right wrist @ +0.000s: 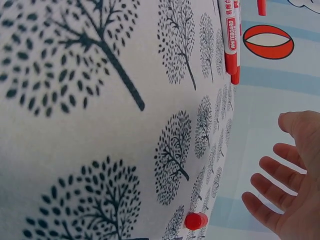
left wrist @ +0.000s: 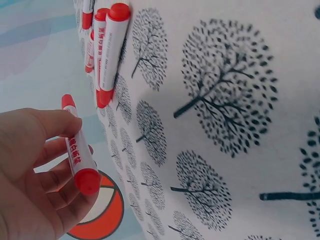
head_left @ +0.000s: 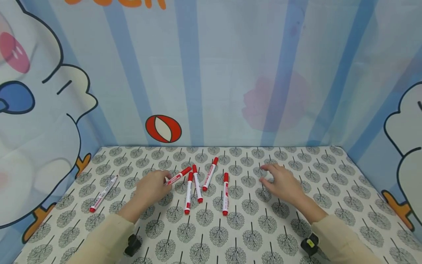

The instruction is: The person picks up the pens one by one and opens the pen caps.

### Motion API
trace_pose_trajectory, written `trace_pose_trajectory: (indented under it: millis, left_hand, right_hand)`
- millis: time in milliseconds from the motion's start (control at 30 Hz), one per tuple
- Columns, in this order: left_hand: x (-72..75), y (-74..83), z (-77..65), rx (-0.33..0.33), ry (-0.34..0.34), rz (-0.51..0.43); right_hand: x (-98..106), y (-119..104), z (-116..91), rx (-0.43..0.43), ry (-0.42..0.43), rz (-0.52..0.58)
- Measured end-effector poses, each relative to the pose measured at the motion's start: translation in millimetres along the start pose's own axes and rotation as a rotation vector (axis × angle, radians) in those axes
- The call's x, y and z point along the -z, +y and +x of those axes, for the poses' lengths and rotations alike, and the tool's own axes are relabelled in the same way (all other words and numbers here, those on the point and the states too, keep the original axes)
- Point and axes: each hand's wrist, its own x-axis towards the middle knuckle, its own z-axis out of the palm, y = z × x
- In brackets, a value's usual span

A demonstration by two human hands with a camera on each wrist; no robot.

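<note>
My left hand [head_left: 153, 187] pinches a white marker with red ends [left wrist: 79, 147] between thumb and fingers, raised over the cloth in the left wrist view. Right of it, several similar markers lie loosely: a slanted one [head_left: 210, 174], two side by side [head_left: 197, 183] [head_left: 188, 193], and a separate one [head_left: 225, 194]. At the far left lies another marker [head_left: 103, 193], with a red lower end and a narrow upper end without red. My right hand [head_left: 282, 183] is held over the right part of the cloth, thumb and fingers apart, with nothing between them.
A white cloth with grey tree prints [head_left: 250, 238] covers the table. Behind it hangs a striped blue curtain [head_left: 224, 73] with cartoon prints, which also lines both sides. In the right wrist view, a red round-ended object [right wrist: 195, 221] shows low beside the hand.
</note>
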Motion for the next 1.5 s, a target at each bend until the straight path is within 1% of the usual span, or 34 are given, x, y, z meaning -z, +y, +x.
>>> trace_pose_trajectory:
  millis: [200,400,533,767,1000,1233,1333,1500]
  left_hand:
    - [-1.4,9.2,1.0,-0.055,0.045,0.001]
    - [-1.6,20.1,0.9,-0.071,0.047,0.021]
    - [-1.6,26.5,2.2,-0.085,0.049,0.040]
    - [-1.2,35.5,3.6,-0.124,0.075,0.057]
    - [-1.6,46.1,4.2,-0.147,0.063,0.026]
    - [-5.3,56.3,7.8,-0.174,0.063,0.008]
    - [-8.3,60.0,9.2,-0.196,0.070,-0.007]
    - [-11.6,66.0,9.1,-0.252,0.100,-0.008]
  right_hand:
    - [-1,-5,1,0.002,-0.019,0.019]
    - [-1,-9,2,0.016,-0.021,0.014]
    - [-1,-12,3,0.044,-0.005,0.019]
    - [-3,-15,4,0.077,0.024,0.009]
    - [-4,-19,5,0.107,0.041,0.012]
    - [-3,-22,7,0.114,0.019,0.027]
    - [-4,-25,8,0.121,0.016,0.038]
    - [-5,-29,9,0.134,0.008,0.051]
